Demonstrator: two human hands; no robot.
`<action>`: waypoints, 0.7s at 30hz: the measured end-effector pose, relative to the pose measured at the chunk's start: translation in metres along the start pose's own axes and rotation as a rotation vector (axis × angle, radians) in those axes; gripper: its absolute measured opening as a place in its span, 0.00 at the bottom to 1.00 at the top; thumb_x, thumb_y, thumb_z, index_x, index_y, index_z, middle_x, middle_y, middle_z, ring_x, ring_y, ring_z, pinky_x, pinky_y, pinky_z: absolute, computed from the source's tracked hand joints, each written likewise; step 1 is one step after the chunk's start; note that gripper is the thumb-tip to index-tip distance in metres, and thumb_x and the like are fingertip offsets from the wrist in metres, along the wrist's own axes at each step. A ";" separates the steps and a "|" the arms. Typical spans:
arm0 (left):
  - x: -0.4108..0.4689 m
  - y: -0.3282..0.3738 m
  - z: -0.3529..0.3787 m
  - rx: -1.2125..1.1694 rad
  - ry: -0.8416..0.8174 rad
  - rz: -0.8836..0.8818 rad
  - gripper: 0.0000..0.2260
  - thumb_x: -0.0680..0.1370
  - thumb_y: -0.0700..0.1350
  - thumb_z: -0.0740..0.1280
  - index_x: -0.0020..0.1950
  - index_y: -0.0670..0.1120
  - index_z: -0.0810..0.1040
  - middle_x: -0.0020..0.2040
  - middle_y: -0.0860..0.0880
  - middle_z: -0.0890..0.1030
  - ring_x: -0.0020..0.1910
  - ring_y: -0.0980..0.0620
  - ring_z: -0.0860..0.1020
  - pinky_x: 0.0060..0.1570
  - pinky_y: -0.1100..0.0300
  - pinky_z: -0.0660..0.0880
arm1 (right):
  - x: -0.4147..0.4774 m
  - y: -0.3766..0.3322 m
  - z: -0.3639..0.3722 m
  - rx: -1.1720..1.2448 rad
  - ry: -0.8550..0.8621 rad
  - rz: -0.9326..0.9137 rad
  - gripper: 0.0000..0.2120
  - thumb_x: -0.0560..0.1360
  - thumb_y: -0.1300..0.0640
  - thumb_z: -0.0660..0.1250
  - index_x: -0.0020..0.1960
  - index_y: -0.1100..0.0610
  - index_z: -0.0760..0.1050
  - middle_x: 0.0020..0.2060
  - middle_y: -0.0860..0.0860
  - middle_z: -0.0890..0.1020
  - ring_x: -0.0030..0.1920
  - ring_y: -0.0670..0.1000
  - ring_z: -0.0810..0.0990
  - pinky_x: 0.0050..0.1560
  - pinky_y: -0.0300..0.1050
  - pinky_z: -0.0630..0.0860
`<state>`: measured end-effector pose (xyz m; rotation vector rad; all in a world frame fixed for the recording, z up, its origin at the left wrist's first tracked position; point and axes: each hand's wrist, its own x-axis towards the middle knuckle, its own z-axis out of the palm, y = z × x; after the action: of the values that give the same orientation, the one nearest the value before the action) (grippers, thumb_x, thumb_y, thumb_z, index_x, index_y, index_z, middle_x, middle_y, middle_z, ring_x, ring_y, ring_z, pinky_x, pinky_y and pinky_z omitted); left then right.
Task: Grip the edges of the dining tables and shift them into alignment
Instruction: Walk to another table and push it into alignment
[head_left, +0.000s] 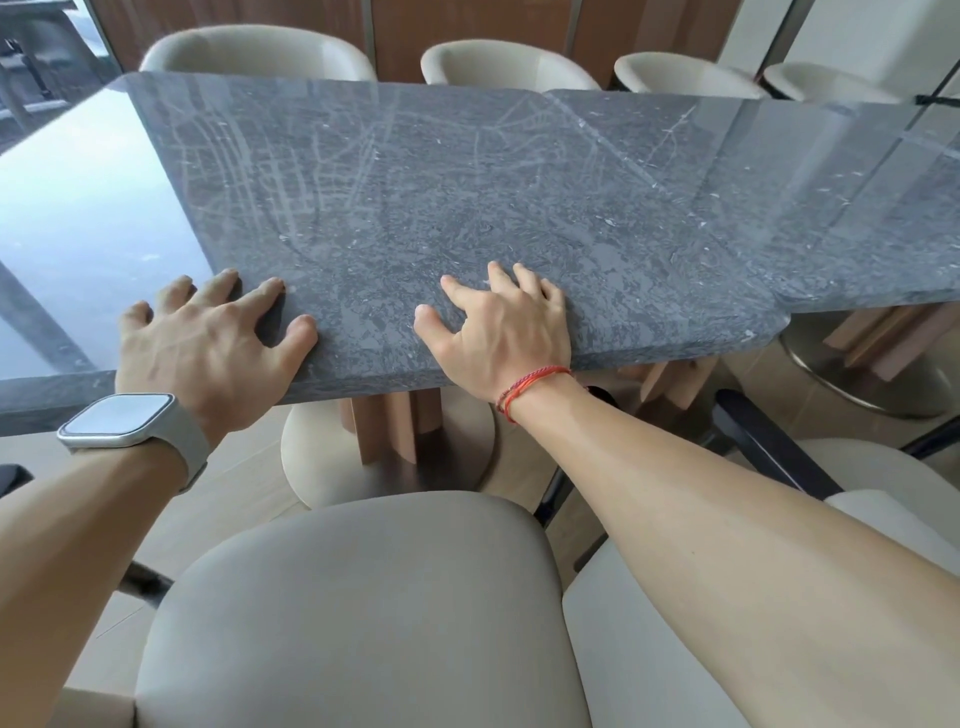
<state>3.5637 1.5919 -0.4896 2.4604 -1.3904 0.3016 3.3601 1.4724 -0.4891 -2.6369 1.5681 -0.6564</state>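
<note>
- My left hand (208, 343) lies on the middle dining table's (467, 208) near left corner, fingers spread.
- My right hand (498, 332) presses its near edge, fingers spread flat.
- The right dining table (857, 208) abuts it, set further back.

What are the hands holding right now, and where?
Neither grips: left hand presses on the table at its near-left corner, right hand on its top by the near edge.

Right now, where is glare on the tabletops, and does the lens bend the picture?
Head view: strong window glare washes out the left tabletop; softer reflections streak the right tabletop; the middle tabletop shows its grey veins clearly; the left hand and right hand are sharp; the wide-angle lens stretches the bottom corners.
</note>
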 end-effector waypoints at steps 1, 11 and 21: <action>-0.001 0.001 0.000 0.000 -0.001 -0.003 0.33 0.76 0.70 0.47 0.74 0.59 0.73 0.74 0.48 0.73 0.75 0.39 0.66 0.71 0.40 0.60 | -0.001 0.000 0.000 0.003 -0.006 0.000 0.27 0.76 0.31 0.55 0.69 0.40 0.75 0.72 0.57 0.74 0.74 0.60 0.66 0.74 0.60 0.58; 0.001 0.000 0.001 0.011 0.000 0.005 0.31 0.76 0.70 0.46 0.71 0.59 0.74 0.67 0.49 0.77 0.70 0.39 0.70 0.68 0.38 0.65 | 0.000 0.001 0.000 0.007 -0.017 -0.021 0.27 0.76 0.32 0.55 0.69 0.41 0.76 0.70 0.56 0.76 0.72 0.61 0.67 0.73 0.61 0.58; 0.000 0.000 0.000 -0.031 0.027 0.016 0.29 0.76 0.68 0.48 0.68 0.58 0.76 0.61 0.49 0.78 0.66 0.40 0.71 0.66 0.40 0.65 | 0.000 0.001 0.002 0.023 0.016 -0.014 0.27 0.76 0.32 0.55 0.68 0.41 0.77 0.71 0.57 0.76 0.74 0.60 0.67 0.74 0.60 0.58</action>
<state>3.5634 1.5918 -0.4899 2.4127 -1.3934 0.3128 3.3602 1.4714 -0.4914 -2.6350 1.5378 -0.6936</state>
